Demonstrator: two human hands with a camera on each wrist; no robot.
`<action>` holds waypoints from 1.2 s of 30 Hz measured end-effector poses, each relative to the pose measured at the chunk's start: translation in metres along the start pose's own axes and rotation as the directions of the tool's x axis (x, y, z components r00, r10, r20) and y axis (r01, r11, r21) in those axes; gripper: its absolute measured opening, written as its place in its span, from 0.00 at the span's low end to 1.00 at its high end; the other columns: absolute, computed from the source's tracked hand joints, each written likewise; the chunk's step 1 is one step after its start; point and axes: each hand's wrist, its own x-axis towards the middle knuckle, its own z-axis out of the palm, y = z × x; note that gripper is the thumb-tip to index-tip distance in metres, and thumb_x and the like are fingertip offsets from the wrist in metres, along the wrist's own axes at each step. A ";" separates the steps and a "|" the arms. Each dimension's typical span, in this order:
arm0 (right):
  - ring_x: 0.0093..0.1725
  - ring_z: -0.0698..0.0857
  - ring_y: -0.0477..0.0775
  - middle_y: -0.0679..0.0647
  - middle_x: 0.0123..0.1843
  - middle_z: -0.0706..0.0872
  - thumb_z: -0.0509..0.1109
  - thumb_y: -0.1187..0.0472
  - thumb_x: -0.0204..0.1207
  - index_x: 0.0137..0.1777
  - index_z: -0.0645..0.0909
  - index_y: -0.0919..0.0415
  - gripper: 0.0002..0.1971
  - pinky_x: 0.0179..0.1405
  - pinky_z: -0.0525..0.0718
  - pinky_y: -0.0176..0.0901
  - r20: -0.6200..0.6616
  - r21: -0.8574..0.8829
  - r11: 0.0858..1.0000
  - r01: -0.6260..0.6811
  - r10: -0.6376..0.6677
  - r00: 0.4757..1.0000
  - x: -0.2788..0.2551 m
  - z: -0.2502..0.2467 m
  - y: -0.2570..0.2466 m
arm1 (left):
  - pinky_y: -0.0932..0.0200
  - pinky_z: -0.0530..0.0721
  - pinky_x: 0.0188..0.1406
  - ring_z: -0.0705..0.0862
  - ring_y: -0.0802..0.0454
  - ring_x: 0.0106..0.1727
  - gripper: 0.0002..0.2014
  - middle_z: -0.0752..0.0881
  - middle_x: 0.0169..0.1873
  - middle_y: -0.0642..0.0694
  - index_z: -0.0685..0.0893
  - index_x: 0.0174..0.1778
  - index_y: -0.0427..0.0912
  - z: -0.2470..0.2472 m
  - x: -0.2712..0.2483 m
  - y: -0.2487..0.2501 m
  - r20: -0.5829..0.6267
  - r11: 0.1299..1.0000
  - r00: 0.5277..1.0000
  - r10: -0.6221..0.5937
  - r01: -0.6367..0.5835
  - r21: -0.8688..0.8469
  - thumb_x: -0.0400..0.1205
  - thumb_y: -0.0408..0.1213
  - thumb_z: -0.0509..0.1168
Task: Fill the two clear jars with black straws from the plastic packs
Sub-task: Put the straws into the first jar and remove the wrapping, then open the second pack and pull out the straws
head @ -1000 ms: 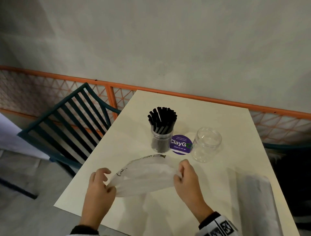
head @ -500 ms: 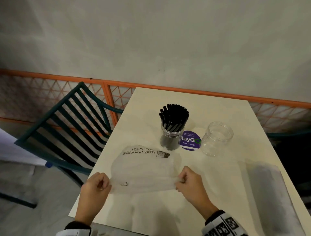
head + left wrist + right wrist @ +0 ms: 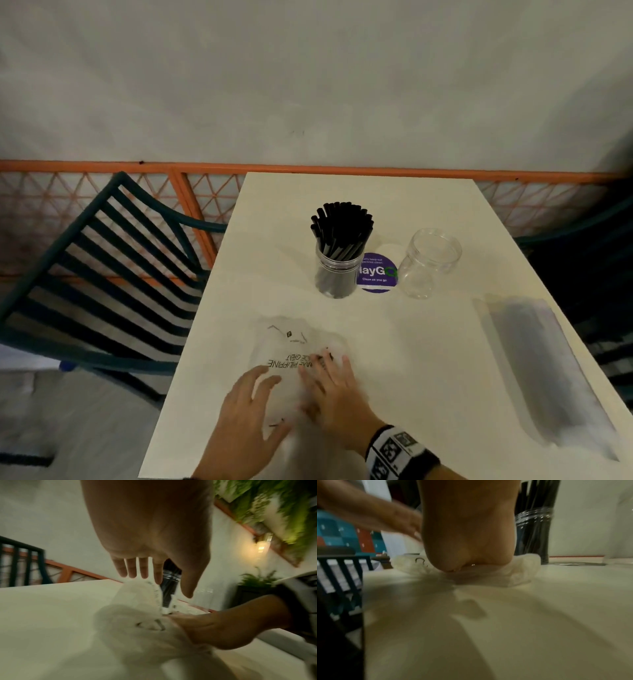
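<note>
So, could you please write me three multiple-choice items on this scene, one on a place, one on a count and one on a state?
1. Where does the purple sticker lie?
A. Between the two jars
B. Under the full pack
C. On the chair

2. How many jars hold black straws?
A. None
B. One
C. Two

3. What are both hands doing?
A. Gripping a jar
B. Lifting straws
C. Pressing flat on the empty plastic pack

Answers:
1 A: it sits on the table between the filled jar and the empty jar.
2 B: only the left-side jar has straws.
3 C: the left hand and right hand lie on it with straight fingers; the full pack lies untouched.
</note>
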 end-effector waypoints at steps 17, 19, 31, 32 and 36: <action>0.55 0.82 0.66 0.64 0.52 0.86 0.70 0.69 0.70 0.56 0.82 0.64 0.13 0.57 0.79 0.54 -0.522 0.584 0.726 -0.363 0.678 0.517 -0.089 -0.065 0.189 | 0.48 0.89 0.41 0.90 0.42 0.46 0.25 0.89 0.50 0.41 0.86 0.51 0.42 0.004 0.040 0.021 0.281 0.986 0.947 -0.157 0.136 0.091 0.70 0.53 0.54; 0.54 0.80 0.71 0.71 0.53 0.84 0.72 0.68 0.67 0.58 0.80 0.68 0.17 0.54 0.79 0.59 -0.436 0.595 0.597 -0.538 0.802 0.409 -0.111 -0.069 0.234 | 0.52 0.87 0.43 0.89 0.46 0.45 0.22 0.89 0.48 0.45 0.87 0.49 0.42 0.000 0.049 0.049 0.169 0.993 0.979 -0.114 0.112 0.021 0.71 0.51 0.55; 0.56 0.82 0.63 0.62 0.61 0.82 0.79 0.38 0.58 0.64 0.72 0.61 0.39 0.55 0.82 0.54 0.124 0.710 0.442 -0.549 0.688 0.715 -0.134 -0.053 0.309 | 0.71 0.79 0.46 0.80 0.72 0.52 0.09 0.85 0.47 0.61 0.81 0.47 0.60 0.053 0.110 0.182 0.177 0.898 0.982 -0.062 0.132 -0.420 0.80 0.38 0.64; 0.52 0.82 0.59 0.59 0.56 0.83 0.79 0.37 0.56 0.57 0.73 0.58 0.36 0.50 0.82 0.51 0.097 0.667 0.532 -0.522 0.633 0.768 -0.132 -0.055 0.309 | 0.69 0.80 0.46 0.81 0.71 0.50 0.10 0.86 0.48 0.59 0.80 0.46 0.63 0.057 0.115 0.192 0.196 0.872 0.977 -0.081 0.165 -0.460 0.80 0.38 0.65; 0.46 0.77 0.56 0.54 0.52 0.77 0.76 0.37 0.55 0.58 0.72 0.55 0.35 0.44 0.77 0.46 -0.210 0.418 0.877 -0.235 0.345 0.915 -0.120 -0.064 0.295 | 0.66 0.75 0.48 0.83 0.60 0.49 0.11 0.83 0.55 0.52 0.78 0.57 0.57 0.063 0.134 0.221 0.224 0.720 0.939 -0.261 0.344 -0.603 0.80 0.43 0.64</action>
